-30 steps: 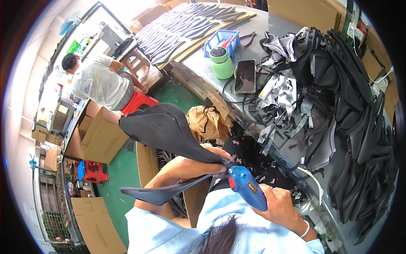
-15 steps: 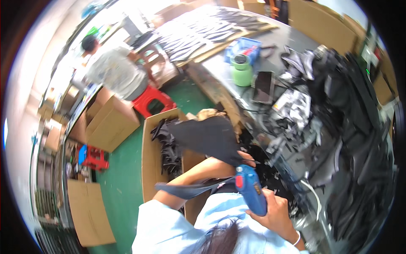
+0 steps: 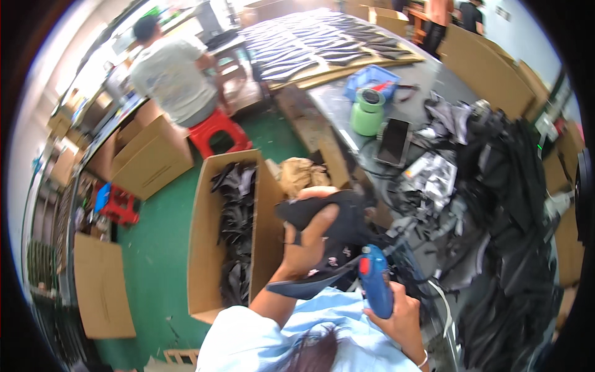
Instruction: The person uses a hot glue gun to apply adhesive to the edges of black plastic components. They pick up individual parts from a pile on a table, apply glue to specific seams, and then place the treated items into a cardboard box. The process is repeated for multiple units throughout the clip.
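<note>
Head view: left hand (image 3: 308, 245) on black piece (image 3: 350, 214), right hand (image 3: 401, 315) on blue tool (image 3: 377, 288)

The step looks like trimming the black piece; the next move probably calls for steadying its edge at the tool's nose, though blur hides whether they touch. The left fingers grasp the piece, just right of the open carton (image 3: 202, 248); the right fingers wrap the tool's lower end. A second ago the piece stretched out leftward; now it sits bunched around the left hand, and the carton shows far more fully.
</note>
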### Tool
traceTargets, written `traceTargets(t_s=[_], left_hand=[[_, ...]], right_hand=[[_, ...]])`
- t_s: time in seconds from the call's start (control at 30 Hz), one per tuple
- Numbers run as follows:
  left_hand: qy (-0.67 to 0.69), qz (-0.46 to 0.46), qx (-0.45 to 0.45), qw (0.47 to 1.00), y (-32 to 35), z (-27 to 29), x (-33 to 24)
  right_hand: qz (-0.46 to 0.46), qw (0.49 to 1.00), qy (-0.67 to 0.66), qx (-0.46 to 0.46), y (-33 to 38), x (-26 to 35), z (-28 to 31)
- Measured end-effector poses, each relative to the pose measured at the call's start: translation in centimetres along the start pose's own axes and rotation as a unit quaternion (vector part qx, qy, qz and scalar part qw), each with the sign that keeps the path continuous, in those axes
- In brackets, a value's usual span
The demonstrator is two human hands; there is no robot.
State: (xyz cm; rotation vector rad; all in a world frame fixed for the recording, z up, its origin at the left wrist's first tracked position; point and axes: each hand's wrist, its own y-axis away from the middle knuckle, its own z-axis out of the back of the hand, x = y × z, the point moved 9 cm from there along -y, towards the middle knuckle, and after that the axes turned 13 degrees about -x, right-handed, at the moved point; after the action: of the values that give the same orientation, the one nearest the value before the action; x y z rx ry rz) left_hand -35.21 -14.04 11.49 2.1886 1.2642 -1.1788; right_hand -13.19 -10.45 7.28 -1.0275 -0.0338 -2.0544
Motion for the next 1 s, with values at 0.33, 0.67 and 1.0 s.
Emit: traceTargets(t_s=[0.33, 0.67, 1.0], left_hand=[[0.016, 0.006, 0.016, 1.0, 1.3, -0.4, 1.8], [-0.006, -0.016, -0.012, 1.0, 3.2, -0.8, 1.9], [-0.12, 0.08, 0.041, 0.989, 2.9, -0.6, 2.1]], right_hand=[[-0.036, 0.997, -0.075, -0.002, -0.4, 0.2, 0.2], [-0.03, 0.992, -0.122, -0.027, -1.0, 1.3, 1.0], [0.039, 0.997, -0.003, -0.064, -0.8, 1.9, 1.6]])
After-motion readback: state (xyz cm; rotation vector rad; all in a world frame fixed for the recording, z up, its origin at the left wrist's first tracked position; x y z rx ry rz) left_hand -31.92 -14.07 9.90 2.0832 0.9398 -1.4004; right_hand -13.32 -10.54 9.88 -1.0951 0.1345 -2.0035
